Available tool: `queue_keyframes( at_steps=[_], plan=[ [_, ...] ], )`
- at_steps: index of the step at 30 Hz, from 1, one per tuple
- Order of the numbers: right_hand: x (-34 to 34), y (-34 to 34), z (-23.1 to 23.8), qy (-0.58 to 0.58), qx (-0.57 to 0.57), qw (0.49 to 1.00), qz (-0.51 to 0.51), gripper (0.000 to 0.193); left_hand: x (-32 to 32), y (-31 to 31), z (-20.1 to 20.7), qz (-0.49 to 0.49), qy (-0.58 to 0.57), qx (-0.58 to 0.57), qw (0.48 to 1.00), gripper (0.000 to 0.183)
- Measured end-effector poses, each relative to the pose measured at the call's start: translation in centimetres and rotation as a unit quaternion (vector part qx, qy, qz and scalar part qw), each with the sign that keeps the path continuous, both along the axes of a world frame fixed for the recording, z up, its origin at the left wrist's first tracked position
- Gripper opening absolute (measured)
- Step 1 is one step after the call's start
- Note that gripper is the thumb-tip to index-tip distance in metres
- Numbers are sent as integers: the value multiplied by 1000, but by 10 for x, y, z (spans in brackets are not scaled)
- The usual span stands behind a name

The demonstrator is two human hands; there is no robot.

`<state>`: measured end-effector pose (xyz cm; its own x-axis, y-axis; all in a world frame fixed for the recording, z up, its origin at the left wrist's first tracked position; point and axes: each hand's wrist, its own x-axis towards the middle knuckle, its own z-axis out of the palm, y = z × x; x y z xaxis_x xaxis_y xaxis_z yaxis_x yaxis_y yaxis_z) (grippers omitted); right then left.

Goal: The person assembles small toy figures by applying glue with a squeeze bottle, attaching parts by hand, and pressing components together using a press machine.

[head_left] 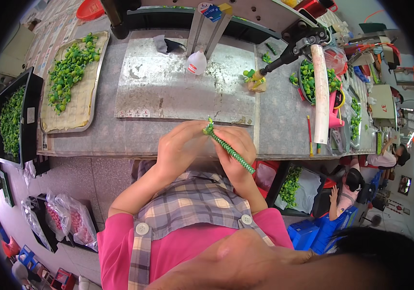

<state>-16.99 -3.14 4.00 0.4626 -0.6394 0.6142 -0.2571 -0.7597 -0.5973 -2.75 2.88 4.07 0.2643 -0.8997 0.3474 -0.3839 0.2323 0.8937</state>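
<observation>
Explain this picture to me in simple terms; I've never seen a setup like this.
There is no robot here: the working tools are a person's own two bare hands. The picture comes from the left of two wide cameras worn on that person's head, looking down, so straight edges bend toward the rim.

On the grey table lie a metal plate and, to the left, a lined tray bearing small green pieces. A small white bottle stands at the plate's far side.

The right hand holds a green ridged stick. The left hand has its fingertips at the stick's upper end; whether they grip or merely touch is hard to tell.
</observation>
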Motion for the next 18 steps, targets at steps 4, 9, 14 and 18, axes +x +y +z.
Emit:
queue_keyframes(
  at_steps=[4, 9, 14, 18],
  plan=[
    [-1, 0, -1, -1, -13, 1000, 7, 25, -1, -1, 2, 8, -9, -3, 1000, 23],
    [0, 3, -3, -9, -32, 999, -2, 26, -3, -3, 4, 13, -17, -10, 1000, 23],
    [4, 5, -8, -31, -24, 999, -10, 26, -2, -2, 5, 18, -26, -3, 1000, 24],
    [6, 7, -10, -39, -22, 999, -18, 25, -5, -1, 4, 34, -29, 9, 999, 24]
  ],
)
